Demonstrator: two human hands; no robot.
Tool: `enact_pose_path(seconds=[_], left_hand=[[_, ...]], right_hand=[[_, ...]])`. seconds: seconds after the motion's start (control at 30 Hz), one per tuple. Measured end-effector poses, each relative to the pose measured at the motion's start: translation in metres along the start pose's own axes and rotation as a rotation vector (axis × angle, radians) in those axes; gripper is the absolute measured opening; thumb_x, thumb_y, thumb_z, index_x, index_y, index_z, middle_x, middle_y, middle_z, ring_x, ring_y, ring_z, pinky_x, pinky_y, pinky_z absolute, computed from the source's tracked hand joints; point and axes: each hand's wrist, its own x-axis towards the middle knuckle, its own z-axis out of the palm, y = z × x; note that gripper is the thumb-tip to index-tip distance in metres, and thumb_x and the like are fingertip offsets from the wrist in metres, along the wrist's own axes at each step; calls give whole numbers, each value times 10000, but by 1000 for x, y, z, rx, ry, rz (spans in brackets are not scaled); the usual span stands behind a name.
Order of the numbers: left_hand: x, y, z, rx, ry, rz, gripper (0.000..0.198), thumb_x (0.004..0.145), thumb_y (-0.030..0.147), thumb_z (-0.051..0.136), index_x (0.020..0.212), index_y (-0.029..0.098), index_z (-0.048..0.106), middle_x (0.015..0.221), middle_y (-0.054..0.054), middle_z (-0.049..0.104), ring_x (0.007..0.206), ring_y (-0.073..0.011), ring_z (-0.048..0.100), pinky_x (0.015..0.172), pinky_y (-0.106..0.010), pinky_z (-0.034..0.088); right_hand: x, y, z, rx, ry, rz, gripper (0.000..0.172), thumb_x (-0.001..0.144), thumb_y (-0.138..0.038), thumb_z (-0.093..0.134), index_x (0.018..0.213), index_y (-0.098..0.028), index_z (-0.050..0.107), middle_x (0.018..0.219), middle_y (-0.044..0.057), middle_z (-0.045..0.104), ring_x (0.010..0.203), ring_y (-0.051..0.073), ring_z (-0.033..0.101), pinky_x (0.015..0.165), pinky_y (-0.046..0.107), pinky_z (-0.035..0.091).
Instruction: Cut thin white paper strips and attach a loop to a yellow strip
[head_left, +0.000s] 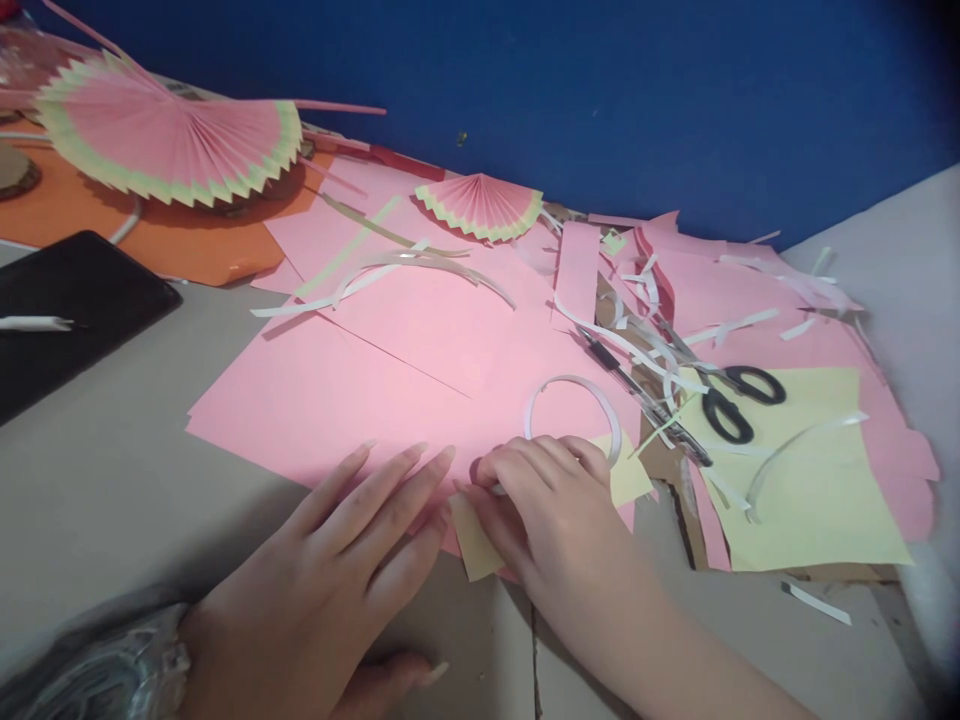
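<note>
My left hand [352, 560], with a watch [112, 670] on the wrist, lies flat with fingers stretched out over the near edge of the pink paper [420, 370]. Beside it, my right hand [555, 500] is closed, thumb and fingertips pinched low against the paper. Whatever they grip is mostly hidden; a small whitish bit shows at the fingertips. A curled white strip [574, 380] arcs up just behind the knuckles. Pale yellow paper [476, 545] sticks out under the right hand.
Black-handled scissors [731, 405] and a pen [645, 395] lie right, among white paper strips [742, 325] and a yellow sheet [817, 500]. Pleated paper fans [172, 140] stand at the back. A black flat object [82, 310] lies left. A blue wall [600, 90] rises behind.
</note>
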Motion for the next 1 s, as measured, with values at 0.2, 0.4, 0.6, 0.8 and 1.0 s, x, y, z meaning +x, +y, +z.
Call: enact_pose_path(seconds=[0.2,0.4,0.6,0.8,1.0], left_hand=[[-1,2,0,-11,39,-17,641,757,578,539,1215,130,519,1446,-78,351,1340,-255,258,1123,-394,122],[2,1,-1,8,-29,-11,684,785,606,464,1327,191,425,1452,-60,344,1324,-279,288,1106,-419,131],[2,2,-3,24,-61,6,648,793,599,457,1293,187,469,1449,-73,347,1325,-306,279,1099,-451,135],[1,2,-5,27,-9,2,666,778,595,491,1260,136,495,1444,-83,355,1322,-294,278,1106,-430,140],[4,1,-6,39,-57,4,700,794,613,439,1327,159,428,1440,-81,363,1297,-306,317,1092,-444,140]], right_hand=[[1,0,-1,0,-20,14,150,896,-228,472,764,-177,520,714,-11,552,693,154,482,737,328,265],[1,0,0,-12,-11,14,121,870,-193,504,749,-179,512,708,-18,549,690,152,479,742,327,265],[2,0,-2,-4,-35,13,132,886,-221,477,771,-176,522,746,-7,563,721,156,484,759,325,265],[3,-1,-5,-6,-66,15,176,905,-228,412,785,-176,530,773,7,575,735,160,485,765,327,263],[2,-1,-6,-18,-51,-3,176,892,-192,397,780,-181,532,758,7,581,730,157,496,756,323,272]])
